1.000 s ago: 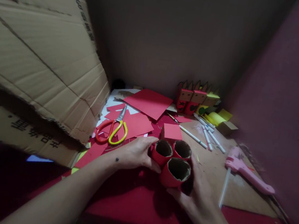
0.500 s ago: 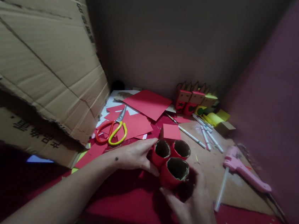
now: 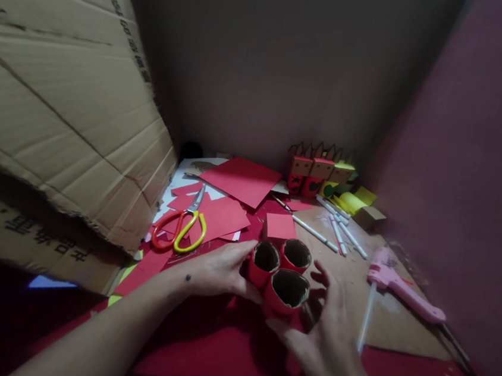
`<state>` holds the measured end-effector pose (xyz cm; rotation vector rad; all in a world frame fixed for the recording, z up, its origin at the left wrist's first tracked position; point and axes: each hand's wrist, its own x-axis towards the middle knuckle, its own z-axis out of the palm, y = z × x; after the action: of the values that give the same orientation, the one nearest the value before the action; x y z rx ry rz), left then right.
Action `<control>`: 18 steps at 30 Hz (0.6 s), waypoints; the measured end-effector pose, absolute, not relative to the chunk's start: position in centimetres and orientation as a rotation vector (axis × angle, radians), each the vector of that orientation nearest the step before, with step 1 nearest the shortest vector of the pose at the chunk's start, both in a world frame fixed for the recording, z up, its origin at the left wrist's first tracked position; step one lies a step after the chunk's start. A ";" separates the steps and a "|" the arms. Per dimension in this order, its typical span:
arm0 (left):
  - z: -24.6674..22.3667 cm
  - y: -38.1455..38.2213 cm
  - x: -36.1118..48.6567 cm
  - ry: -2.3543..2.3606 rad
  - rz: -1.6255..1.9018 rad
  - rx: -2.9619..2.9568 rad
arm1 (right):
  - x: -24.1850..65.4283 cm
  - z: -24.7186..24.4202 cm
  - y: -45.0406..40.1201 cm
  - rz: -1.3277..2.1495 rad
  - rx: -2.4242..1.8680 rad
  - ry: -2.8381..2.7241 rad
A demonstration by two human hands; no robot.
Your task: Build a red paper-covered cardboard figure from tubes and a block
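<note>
Three red-covered cardboard tubes stand upright in a tight cluster: a left tube [image 3: 265, 258], a back tube [image 3: 296, 256] and a larger front tube [image 3: 287, 293]. Around the left tube curves my left hand [image 3: 224, 269], its thumb and fingers closed against the tube's side. My right hand [image 3: 325, 333] is just right of the front tube with fingers raised and apart; its thumb is close to the tube's lower front, and whether it touches cannot be made out. Directly behind the cluster is a small red paper-covered box [image 3: 279, 226].
Scissors [image 3: 184, 223] lie on red paper sheets [image 3: 240, 178] at the left. White markers [image 3: 345, 228] and a pink glue gun [image 3: 402, 282] rest on a cardboard sheet [image 3: 397, 329]. Decorated tube figures [image 3: 320, 171] line the back wall. A large cardboard panel [image 3: 71, 103] leans at left.
My right hand's fingers have lifted and spread away from the tubes. My left hand stays at the left tube. The whole view has shifted slightly.
</note>
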<state>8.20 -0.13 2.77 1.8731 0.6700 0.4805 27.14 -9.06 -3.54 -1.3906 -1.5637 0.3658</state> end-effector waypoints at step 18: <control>1.9 -0.6 8.9 0.631 0.556 1.829 | 26.7 -1.0 -7.2 0.706 -1.110 -1.637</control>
<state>8.92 -0.62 1.95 1.8292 0.6308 0.5563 26.72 -7.16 -0.96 -1.1103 -1.6375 0.7060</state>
